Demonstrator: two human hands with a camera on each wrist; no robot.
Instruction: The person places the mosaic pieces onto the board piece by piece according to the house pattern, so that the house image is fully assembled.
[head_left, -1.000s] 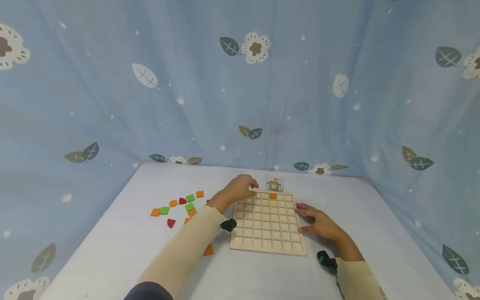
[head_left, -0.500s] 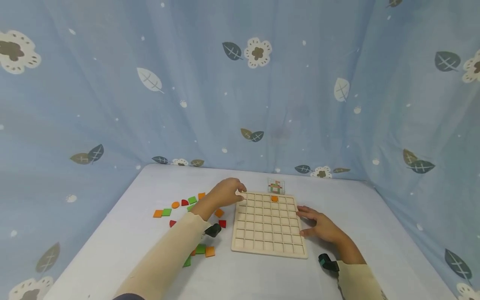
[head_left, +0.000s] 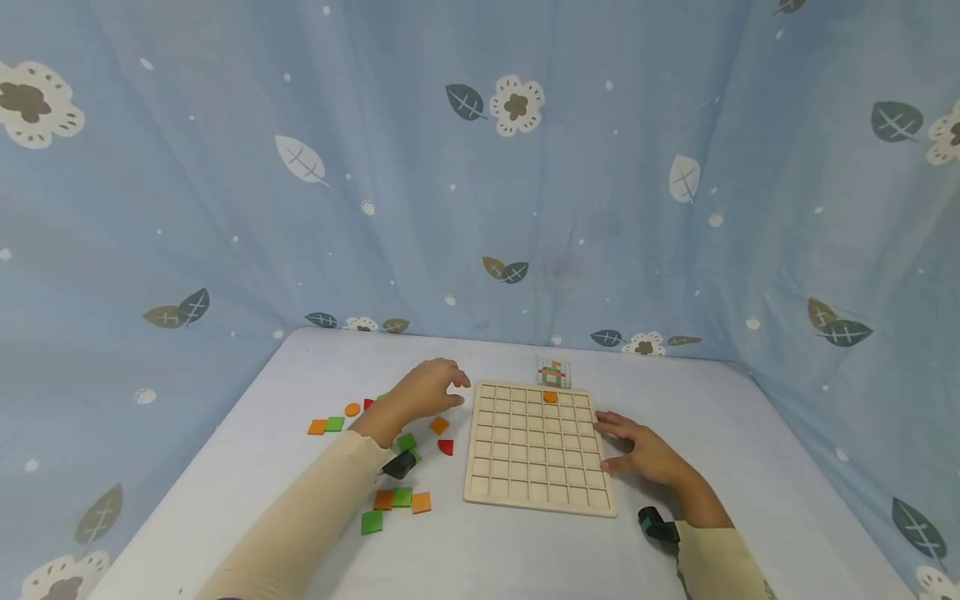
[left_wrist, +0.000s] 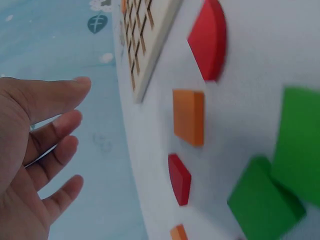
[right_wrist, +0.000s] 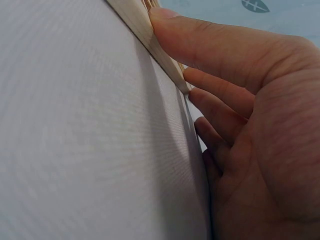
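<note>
My left hand (head_left: 423, 390) hovers just left of the wooden grid board (head_left: 517, 442), fingers spread and nothing between them. Beneath it on the table lie an orange square tile (head_left: 439, 426), a red quarter-round tile (head_left: 446, 447) and a green tile (head_left: 407, 442). The left wrist view has another red tile (left_wrist: 180, 180) beyond the orange one. An orange piece (head_left: 551, 397) sits in a top-row cell of the board. At the board's right edge, my right hand (head_left: 637, 450) rests with thumb (right_wrist: 187, 40) and fingertips touching the wood.
Behind the board lies a small card (head_left: 553, 372) printed with a coloured grid pattern. More tiles are scattered left: an orange disc (head_left: 352, 409), an orange square (head_left: 317, 427), a green square (head_left: 372, 522). A blue patterned curtain (head_left: 405, 208) backs the white table.
My left hand has drawn away left from the board's top-left corner to above the loose tiles. My right hand stays at the board's edge. The head view shifted slightly.
</note>
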